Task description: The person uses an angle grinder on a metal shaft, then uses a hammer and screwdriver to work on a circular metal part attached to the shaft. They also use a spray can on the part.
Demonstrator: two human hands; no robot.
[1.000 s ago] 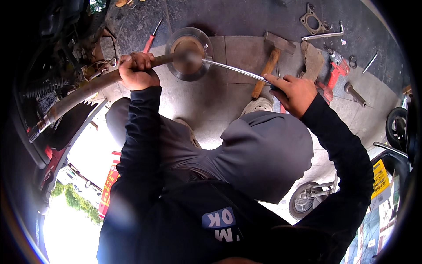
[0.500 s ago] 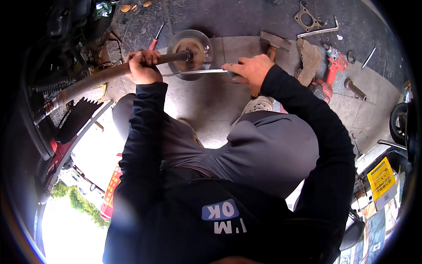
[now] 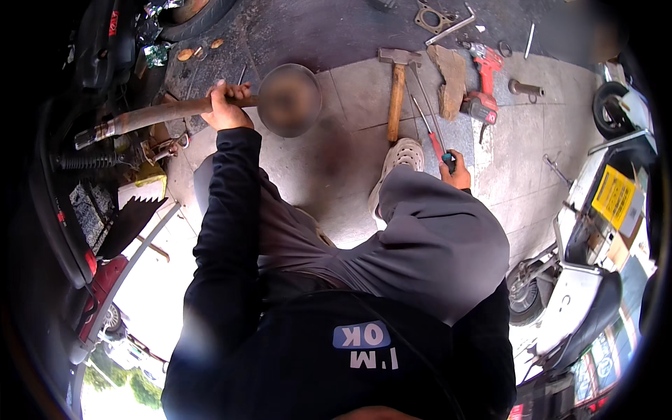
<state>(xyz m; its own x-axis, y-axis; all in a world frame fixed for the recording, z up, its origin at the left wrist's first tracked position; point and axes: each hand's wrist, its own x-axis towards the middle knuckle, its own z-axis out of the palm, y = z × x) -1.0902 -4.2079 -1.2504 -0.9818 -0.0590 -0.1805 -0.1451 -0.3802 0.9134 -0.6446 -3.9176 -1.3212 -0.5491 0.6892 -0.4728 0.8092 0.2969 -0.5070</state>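
My left hand is closed around a rusty, slightly curved metal tube, held level above the floor. Over the tube's right end is a round brown disc, blurred at its rim. Low beside my right knee, my right hand is closed on the teal-and-black handle of a long screwdriver, whose thin shaft points away along the floor. A red-handled screwdriver lies right beside it. Just left of both is a hammer with a wooden handle.
Beyond my right hand lie a brown slab, a red cordless power tool, a metal flange, an L-shaped wrench and a bolt-like part. A vehicle's shock absorber stands close on the left; a white scooter at right.
My right hand has drawn the long screwdriver away from beside the tube and lowered it to the floor at the right. My left hand still grips the tube. The view has shifted.
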